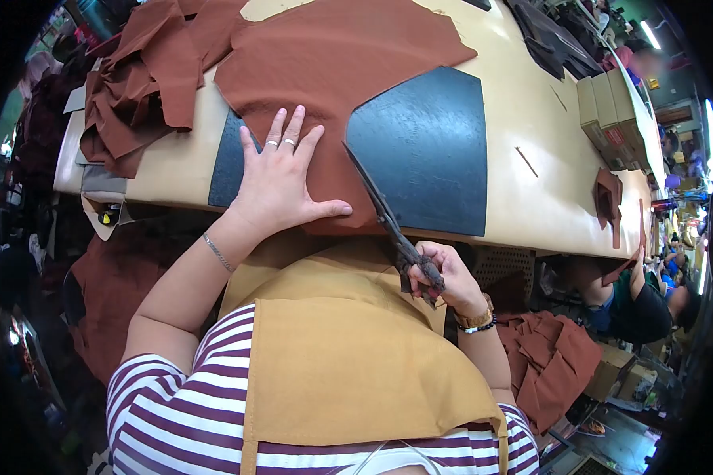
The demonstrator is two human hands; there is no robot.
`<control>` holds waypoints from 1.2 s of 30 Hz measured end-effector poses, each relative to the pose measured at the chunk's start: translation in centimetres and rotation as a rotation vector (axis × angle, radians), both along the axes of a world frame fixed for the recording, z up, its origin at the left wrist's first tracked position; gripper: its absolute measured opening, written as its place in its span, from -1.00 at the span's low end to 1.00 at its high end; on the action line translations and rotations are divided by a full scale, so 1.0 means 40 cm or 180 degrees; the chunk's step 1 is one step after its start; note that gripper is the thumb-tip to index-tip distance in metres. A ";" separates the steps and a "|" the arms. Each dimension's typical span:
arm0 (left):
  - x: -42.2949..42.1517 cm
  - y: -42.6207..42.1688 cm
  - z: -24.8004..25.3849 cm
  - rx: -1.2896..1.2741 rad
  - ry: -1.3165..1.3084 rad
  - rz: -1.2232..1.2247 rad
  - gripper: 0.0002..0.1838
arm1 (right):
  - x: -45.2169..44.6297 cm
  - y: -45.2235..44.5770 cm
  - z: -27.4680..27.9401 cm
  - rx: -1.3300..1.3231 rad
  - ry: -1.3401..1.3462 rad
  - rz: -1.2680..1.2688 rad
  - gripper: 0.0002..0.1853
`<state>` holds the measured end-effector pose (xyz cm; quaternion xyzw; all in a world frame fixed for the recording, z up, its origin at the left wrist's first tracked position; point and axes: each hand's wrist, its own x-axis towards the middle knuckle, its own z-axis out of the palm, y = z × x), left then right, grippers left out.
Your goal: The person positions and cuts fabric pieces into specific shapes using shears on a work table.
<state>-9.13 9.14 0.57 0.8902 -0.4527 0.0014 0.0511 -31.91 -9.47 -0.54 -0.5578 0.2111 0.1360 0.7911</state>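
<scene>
Wearing a yellow-brown apron [333,372] over a striped shirt [178,412], a person is right up by the near edge of a pale table [523,103], likely so that both arms can reach the work with ease. The right hand [449,277] is closest, with its fingers curled tight around the handles of some long dark scissors [384,212]. Something dark is wrapped around those handles, maybe to make them softer to grip. The blades point up and away, lying along the edge of a big red-brown sheet [348,55], and they look shut or almost shut, but I cannot tell for sure. The left hand [281,186] is wide open with its fingers spread and its palm down, and it has hold of nothing. It presses flat on the narrow near end of the sheet, just left of the blades, probably so the sheet does not slide. That sheet lies partly over a dark mat [424,150], which shows on both sides of it and may be there to save the table top from scratches. Farther off on the left, a crumpled pile of red-brown pieces [146,87] sits on the table, away from the blades. Over on the right are some brown boxes [606,119], and another person [646,305] sits past them.
</scene>
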 end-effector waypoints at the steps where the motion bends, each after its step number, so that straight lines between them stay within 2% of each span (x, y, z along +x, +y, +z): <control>1: 0.002 0.000 0.001 0.0018 -0.0035 -0.0010 0.17 | -0.004 -0.001 0.001 -0.0005 -0.0010 0.0004 -0.81; 3: 0.011 -0.003 0.000 0.0052 -0.0096 -0.0040 0.12 | -0.012 -0.002 0.002 0.0001 -0.0044 0.0015 -0.81; 6: 0.069 -0.013 -0.022 -0.0332 -0.0432 -0.0236 0.04 | -0.021 -0.003 0.003 -0.0017 0.0004 0.0004 -0.81; 9: 0.142 -0.022 -0.001 -0.0401 -0.0105 -0.0658 -0.01 | -0.015 -0.005 0.002 0.0032 0.0000 0.0059 -0.80; 13: 0.152 -0.029 -0.004 -0.0155 0.0521 -0.0660 0.05 | 0.020 0.002 0.006 -0.0060 -0.0010 0.0059 -0.78; 23: 0.114 -0.023 -0.040 -0.0209 0.0235 -0.0300 0.14 | -0.003 0.014 -0.027 0.0089 -0.0102 -0.0142 -0.80; 36: 0.068 -0.030 -0.045 -0.0156 0.0147 -0.0122 0.15 | 0.001 0.021 -0.031 -0.0004 -0.0110 -0.0205 -0.75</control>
